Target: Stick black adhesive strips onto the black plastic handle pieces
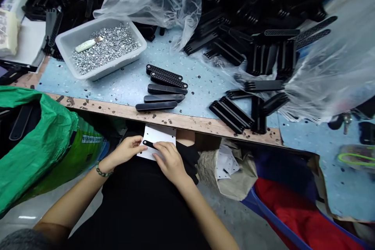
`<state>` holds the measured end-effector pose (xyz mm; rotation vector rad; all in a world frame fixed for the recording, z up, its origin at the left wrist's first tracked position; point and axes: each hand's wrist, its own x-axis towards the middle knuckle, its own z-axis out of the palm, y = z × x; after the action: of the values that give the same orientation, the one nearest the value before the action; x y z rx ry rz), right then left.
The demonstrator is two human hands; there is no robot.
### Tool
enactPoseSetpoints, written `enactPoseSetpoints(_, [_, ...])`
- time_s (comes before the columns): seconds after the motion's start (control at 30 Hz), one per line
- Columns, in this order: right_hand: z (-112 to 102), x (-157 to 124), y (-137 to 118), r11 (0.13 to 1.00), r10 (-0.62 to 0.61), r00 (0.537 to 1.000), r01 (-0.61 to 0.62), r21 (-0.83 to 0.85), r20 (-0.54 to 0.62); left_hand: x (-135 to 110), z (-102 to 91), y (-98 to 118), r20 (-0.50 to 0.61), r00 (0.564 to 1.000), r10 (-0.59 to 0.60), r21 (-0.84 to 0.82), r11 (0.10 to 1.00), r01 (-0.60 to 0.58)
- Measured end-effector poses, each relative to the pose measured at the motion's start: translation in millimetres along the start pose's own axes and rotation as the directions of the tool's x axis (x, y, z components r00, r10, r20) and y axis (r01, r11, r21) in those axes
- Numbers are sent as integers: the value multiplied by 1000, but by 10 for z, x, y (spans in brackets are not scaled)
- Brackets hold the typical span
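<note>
A white sheet with small dark dots (159,132) lies over my lap, just below the bench edge. On it is a narrow black strip (149,144) with a pale round spot at its left end. My left hand (130,149) pinches the sheet's left edge, thumb beside the strip's end. The bent fingers of my right hand (170,160) close over the strip's right end and hide it. On the bench ahead lie several slim black bars (164,98), some with a textured face and metal rings at their ends.
A white tub (117,64) of small metal rings, with a pale-handled tool inside, stands left. Clear plastic bags (152,0) and piled black parts (228,113) cover the back and right. A green sack (55,125) stands left, a paper bag (234,187) below right.
</note>
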<state>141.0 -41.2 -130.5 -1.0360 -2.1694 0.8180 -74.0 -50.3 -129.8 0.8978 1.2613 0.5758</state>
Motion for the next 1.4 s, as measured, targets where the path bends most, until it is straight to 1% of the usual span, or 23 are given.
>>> enactPoseSetpoints(0.13, [13, 15, -51, 1000, 4, 1000, -4, 31, 10, -50, 92, 44, 15, 998, 61, 84, 995, -62])
enactPoseSetpoints(0.23, [-18, -37, -29, 998, 12, 1000, -11, 64, -19, -67, 160, 77, 44, 993, 112, 172, 978, -118])
enactPoseSetpoints(0.37, [-56, -107, -22, 992, 17, 997, -7, 127, -74, -57, 238, 161, 92, 967, 239, 373, 892, -256])
enactPoseSetpoints(0.47, [-70, -114, -43, 952, 119, 991, -97, 290, -59, -49, 275, 246, 174, 934, 311, 451, 818, -356])
enactPoseSetpoints(0.53, [-94, -94, -31, 881, 217, 976, -200, 429, 10, -53, 289, 290, 244, 912, 331, 457, 790, -409])
enactPoseSetpoints(0.57, [-125, -82, -9, 835, 266, 964, -244, 492, 27, -58, 292, 303, 274, 899, 342, 452, 779, -435])
enactPoseSetpoints(0.63, [-249, -69, 72, 717, 402, 915, -292, 633, -34, -71, 291, 307, 294, 886, 358, 443, 771, -458])
enactPoseSetpoints(0.7, [-467, -95, 169, 577, 556, 819, -260, 775, -139, -80, 282, 290, 248, 905, 347, 442, 791, -424])
enactPoseSetpoints(0.73, [-599, -127, 204, 520, 609, 776, -231, 822, -166, -79, 279, 280, 207, 920, 332, 448, 804, -391])
enactPoseSetpoints(0.77, [-732, -171, 218, 495, 625, 762, -217, 842, -170, -73, 281, 274, 167, 934, 317, 457, 814, -358])
enactPoseSetpoints(0.8, [-852, -224, 205, 515, 602, 784, -237, 824, -151, -61, 295, 277, 146, 940, 307, 466, 817, -340])
enactPoseSetpoints(0.83, [-946, -280, 166, 584, 554, 824, -281, 761, -121, -41, 323, 290, 145, 939, 311, 479, 808, -342])
enactPoseSetpoints(0.9, [-1031, -387, 38, 774, 439, 898, -379, 507, 2, 17, 437, 357, 215, 916, 339, 505, 764, -401])
enactPoseSetpoints(0.93, [-1027, -436, -22, 849, 398, 914, -399, 347, 78, 51, 521, 410, 283, 891, 356, 505, 734, -454])
enactPoseSetpoints(1.0, [-987, -545, -63, 916, 370, 914, -388, 96, 169, 114, 721, 539, 440, 807, 394, 469, 666, -580])
enactPoseSetpoints(1.03, [-987, -619, -27, 925, 371, 916, -378, 19, 155, 139, 821, 607, 507, 757, 413, 442, 630, -639])
enactPoseSetpoints(1.1, [-1087, -834, 155, 893, 434, 901, -427, -145, 17, 177, 978, 722, 597, 676, 432, 408, 561, -720])
enactPoseSetpoints(1.13, [-1188, -971, 286, 835, 487, 870, -490, -251, -81, 190, 1026, 761, 618, 657, 431, 410, 537, -737])
enactPoseSetpoints(1.17, [-1308, -1120, 433, 699, 572, 786, -617, -361, -237, 203, 1051, 784, 626, 656, 422, 422, 525, -740])
enactPoseSetpoints(1.2, [-1431, -1270, 587, 592, 618, 709, -704, -393, -339, 214, 1055, 790, 624, 665, 410, 435, 525, -732])
enactPoseSetpoints(1.27, [-1618, -1533, 885, 420, 672, 575, -815, -400, -466, 233, 1021, 758, 604, 693, 393, 448, 551, -704])
enactPoseSetpoints(1.33, [-1675, -1697, 1131, 320, 753, 487, -859, -400, -443, 245, 959, 688, 588, 713, 382, 449, 580, -680])
enactPoseSetpoints(1.4, [-1636, -1749, 1295, 263, 835, 416, -877, -403, -359, 247, 891, 612, 585, 724, 365, 454, 593, -666])
